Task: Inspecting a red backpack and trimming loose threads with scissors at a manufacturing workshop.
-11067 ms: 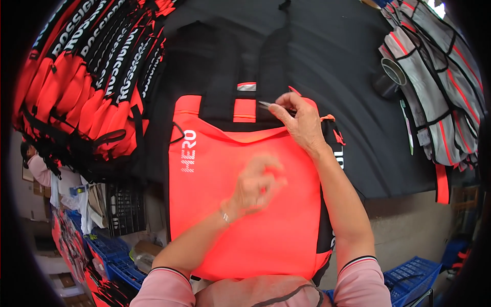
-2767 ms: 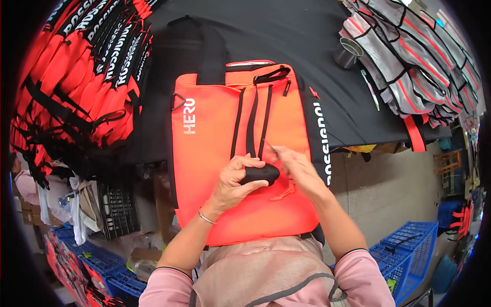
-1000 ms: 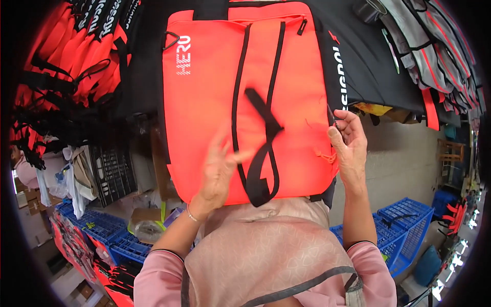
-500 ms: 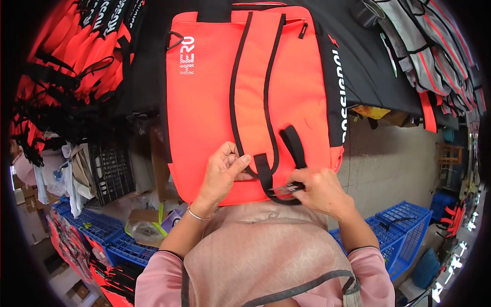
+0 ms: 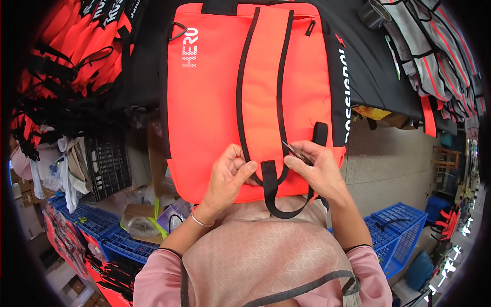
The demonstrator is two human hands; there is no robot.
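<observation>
A bright red bag [image 5: 204,117] with black side panels lies in front of me, its near end against my apron. An orange-red shoulder strap [image 5: 264,77] with black edging runs down it, ending in black webbing [image 5: 270,187] that hangs in a loop over the near edge. My left hand [image 5: 227,176] is closed at the strap's lower left edge, thumb and fingers pinched on it. In my right hand [image 5: 321,171] is a pair of thread snips [image 5: 292,149], the tips at the strap's right edge. The palm partly hides the snips' handles.
Red and black pieces [image 5: 76,56] are heaped at the far left, grey pieces with red stripes [image 5: 427,56] at the far right. A dark metal cup [image 5: 373,14] stands beside them on the black cloth [image 5: 353,30]. Blue plastic crates [image 5: 401,230] sit low on both sides.
My right hand has moved up and left with the snips, from the webbing to the strap's right edge. The webbing loop now hangs lower, and the bag has shifted slightly away from me.
</observation>
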